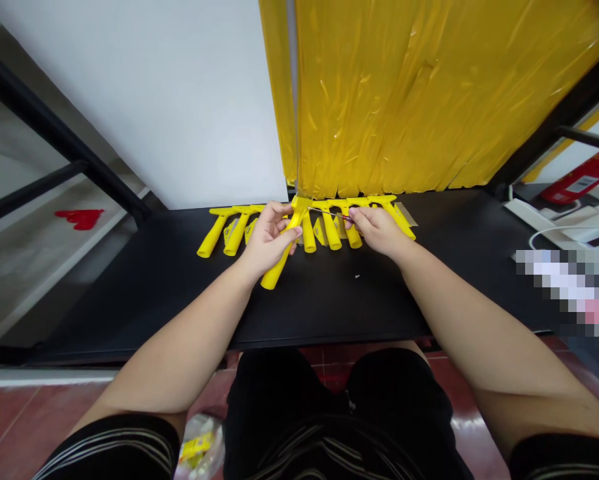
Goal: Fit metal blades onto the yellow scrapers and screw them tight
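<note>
"How is the light?"
"It is moderate; I see glare on the yellow plastic sheet (379, 100) and the red floor (9, 423)."
"And the sharpness?"
"My fingers (290, 235) look slightly soft, edges bend, and pixel blocks cover one part at right."

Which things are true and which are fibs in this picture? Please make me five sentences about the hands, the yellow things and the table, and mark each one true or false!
1. The left hand holds a yellow piece. True.
2. The right hand holds a big spoon. False: it holds a thin tool with a metal shaft.
3. More yellow parts lie along the back of the table. True.
4. The table top is white. False: it is black.
5. A tiny pale bit lies on the table, touching neither hand. True.
6. The yellow sheeting hangs to the left of the white panel. False: it hangs to the right.
</note>
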Available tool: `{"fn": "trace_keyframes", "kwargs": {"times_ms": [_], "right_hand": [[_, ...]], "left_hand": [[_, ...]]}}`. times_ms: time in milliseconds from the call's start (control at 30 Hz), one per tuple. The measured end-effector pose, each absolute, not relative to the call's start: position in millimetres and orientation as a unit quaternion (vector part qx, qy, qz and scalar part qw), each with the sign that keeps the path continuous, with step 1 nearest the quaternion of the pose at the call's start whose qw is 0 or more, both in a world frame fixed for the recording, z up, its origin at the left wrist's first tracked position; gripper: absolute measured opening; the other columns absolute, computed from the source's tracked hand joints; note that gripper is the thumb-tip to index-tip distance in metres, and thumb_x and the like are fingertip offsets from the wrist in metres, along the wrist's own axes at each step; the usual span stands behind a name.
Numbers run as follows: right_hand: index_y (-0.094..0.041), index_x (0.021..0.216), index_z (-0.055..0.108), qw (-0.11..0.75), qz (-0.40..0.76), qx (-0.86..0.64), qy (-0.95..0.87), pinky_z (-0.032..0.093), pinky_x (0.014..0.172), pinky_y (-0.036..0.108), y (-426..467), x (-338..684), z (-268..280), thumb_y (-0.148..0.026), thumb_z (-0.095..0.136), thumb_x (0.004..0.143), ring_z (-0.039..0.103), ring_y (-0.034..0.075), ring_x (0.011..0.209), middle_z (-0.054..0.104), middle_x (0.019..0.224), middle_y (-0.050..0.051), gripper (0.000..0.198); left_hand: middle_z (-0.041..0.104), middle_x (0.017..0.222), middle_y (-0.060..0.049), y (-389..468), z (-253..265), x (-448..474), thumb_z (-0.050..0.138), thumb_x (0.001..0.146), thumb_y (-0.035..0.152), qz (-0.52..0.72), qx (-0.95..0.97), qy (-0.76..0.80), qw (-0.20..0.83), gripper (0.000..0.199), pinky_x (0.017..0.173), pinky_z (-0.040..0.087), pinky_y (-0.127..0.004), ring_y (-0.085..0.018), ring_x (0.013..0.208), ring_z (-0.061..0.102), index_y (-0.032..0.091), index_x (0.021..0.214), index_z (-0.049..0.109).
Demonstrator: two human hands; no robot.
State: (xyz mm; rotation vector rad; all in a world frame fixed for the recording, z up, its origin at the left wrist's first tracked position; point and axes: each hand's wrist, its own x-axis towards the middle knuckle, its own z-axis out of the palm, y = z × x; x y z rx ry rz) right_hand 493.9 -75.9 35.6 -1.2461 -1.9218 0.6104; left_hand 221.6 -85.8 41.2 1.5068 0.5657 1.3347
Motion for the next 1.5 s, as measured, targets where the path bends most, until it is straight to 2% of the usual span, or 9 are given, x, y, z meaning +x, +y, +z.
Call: {"fn": "trace_keyframes", "kwargs": {"times_ms": [133, 233, 400, 600, 700, 833, 1033, 1367, 1500], "right_hand": [[-0.028, 0.109, 0.053, 0.380, 0.253, -0.448, -0.769, 0.039, 0.065, 0.033, -81.9, 493.4, 35.5, -0.053, 0.061, 0.100, 0.047, 0.019, 0.065, 0.056, 0.078, -0.002, 0.028], [-0.027, 0.101, 0.053, 0.398, 0.216, -0.460, -0.764, 0.040, 0.067, 0.034, -81.5, 492.3, 35.0, -0.050, 0.061, 0.100, 0.050, 0.021, 0.069, 0.058, 0.079, 0.000, 0.025], [-0.022, 0.082, 0.064, 0.373, 0.233, -0.496, -0.748, 0.041, 0.069, 0.037, -75.8, 493.5, 34.0, -0.061, 0.041, 0.106, 0.054, 0.021, 0.068, 0.061, 0.073, 0.004, 0.051], [-0.027, 0.113, 0.055, 0.397, 0.255, -0.440, -0.764, 0.042, 0.066, 0.033, -76.9, 496.6, 28.9, -0.052, 0.062, 0.100, 0.051, 0.020, 0.068, 0.058, 0.080, -0.001, 0.029], [-0.026, 0.101, 0.057, 0.411, 0.220, -0.464, -0.754, 0.043, 0.068, 0.034, -77.8, 494.6, 30.6, -0.052, 0.061, 0.100, 0.054, 0.021, 0.072, 0.062, 0.083, 0.001, 0.026], [-0.023, 0.082, 0.064, 0.382, 0.226, -0.507, -0.739, 0.042, 0.067, 0.035, -77.0, 493.2, 33.8, -0.060, 0.045, 0.106, 0.054, 0.021, 0.067, 0.062, 0.074, 0.003, 0.048], [-0.026, 0.105, 0.056, 0.409, 0.251, -0.447, -0.755, 0.040, 0.063, 0.033, -80.0, 494.0, 32.2, -0.051, 0.061, 0.100, 0.049, 0.019, 0.067, 0.057, 0.079, -0.001, 0.026], [-0.022, 0.078, 0.060, 0.382, 0.250, -0.498, -0.737, 0.040, 0.066, 0.035, -78.8, 492.7, 36.6, -0.064, 0.041, 0.106, 0.051, 0.019, 0.065, 0.059, 0.070, 0.002, 0.054], [-0.022, 0.091, 0.061, 0.395, 0.228, -0.438, -0.774, 0.041, 0.070, 0.033, -80.3, 491.8, 35.5, -0.053, 0.054, 0.104, 0.053, 0.019, 0.073, 0.061, 0.080, 0.002, 0.034]], "left_hand": [[0.055, 0.118, 0.001, -83.1, 41.4, 220.4, 0.086, 0.078, 0.024, 0.565, 0.617, 0.229, 0.498, 0.047, 0.043, 0.049, -0.016, -0.006, 0.067, 0.055, 0.027, 0.100, 0.046], [0.055, 0.118, 0.001, -81.5, 40.4, 219.9, 0.087, 0.076, 0.025, 0.566, 0.614, 0.235, 0.498, 0.049, 0.045, 0.049, -0.015, -0.006, 0.069, 0.055, 0.027, 0.100, 0.045], [0.054, 0.118, 0.000, -83.8, 38.5, 221.6, 0.086, 0.078, 0.025, 0.562, 0.620, 0.231, 0.497, 0.046, 0.044, 0.048, -0.015, -0.006, 0.068, 0.053, 0.026, 0.100, 0.045], [0.054, 0.118, 0.000, -85.0, 39.5, 221.3, 0.085, 0.078, 0.023, 0.563, 0.615, 0.226, 0.504, 0.045, 0.044, 0.049, -0.017, -0.007, 0.069, 0.054, 0.027, 0.100, 0.046], [0.055, 0.118, 0.001, -85.0, 40.2, 220.7, 0.086, 0.077, 0.023, 0.565, 0.611, 0.231, 0.504, 0.046, 0.044, 0.049, -0.017, -0.006, 0.065, 0.052, 0.027, 0.100, 0.046], [0.055, 0.120, 0.001, -87.5, 41.3, 221.2, 0.086, 0.077, 0.021, 0.556, 0.613, 0.234, 0.511, 0.047, 0.045, 0.049, -0.017, -0.006, 0.068, 0.053, 0.027, 0.100, 0.045], [0.054, 0.117, -0.001, -90.3, 43.1, 221.7, 0.083, 0.081, 0.023, 0.553, 0.622, 0.231, 0.504, 0.043, 0.045, 0.049, -0.017, -0.006, 0.068, 0.052, 0.027, 0.101, 0.045], [0.055, 0.121, -0.002, -91.2, 40.4, 222.0, 0.084, 0.081, 0.023, 0.540, 0.630, 0.228, 0.509, 0.043, 0.046, 0.049, -0.016, -0.007, 0.071, 0.053, 0.027, 0.099, 0.045], [0.054, 0.121, -0.001, -88.9, 39.7, 220.9, 0.083, 0.084, 0.021, 0.552, 0.628, 0.208, 0.507, 0.041, 0.045, 0.050, -0.017, -0.005, 0.068, 0.055, 0.027, 0.101, 0.047]]}}
